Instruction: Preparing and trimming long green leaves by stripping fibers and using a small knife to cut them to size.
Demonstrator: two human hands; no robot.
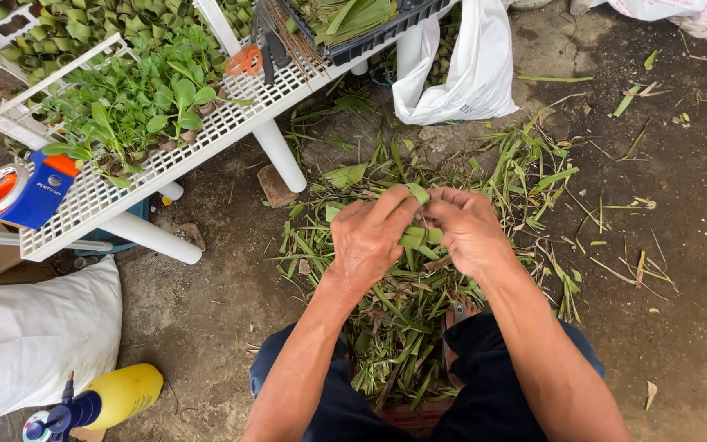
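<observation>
Ground: bare dirt floor (681,270) is lying under the work, littered with cut leaf scraps (419,327) between the person's knees.
Work piece: a folded green leaf strip (416,237) is sitting between both hands, held above the scrap pile.
Left hand: left hand (368,237) is clenching the strip, thumb and forefinger pinching its upper end.
Right hand: right hand (470,229) is gripping the same strip from the other side, fingertips meeting the left hand's.
Handling judgement: the fold is likely holding best if both pinches are kept close together and the strip is kept taut, since a slack leaf would probably spring open.
Surface: a white slatted surface (231,123) is standing to the upper left, carrying small green seedlings (137,106) in leaf-wrapped cups.
On the surface: a blue tape dispenser (30,188) is resting at the near corner; orange-handled scissors (247,59) are lying further back; a dark crate of long leaves (353,20) is sitting at the far end.
Surroundings: a white plastic bag (460,74) is hanging beside the surface leg, a white sack (26,336) is lying lower left, and a yellow spray bottle (112,397) is lying just beside it.
</observation>
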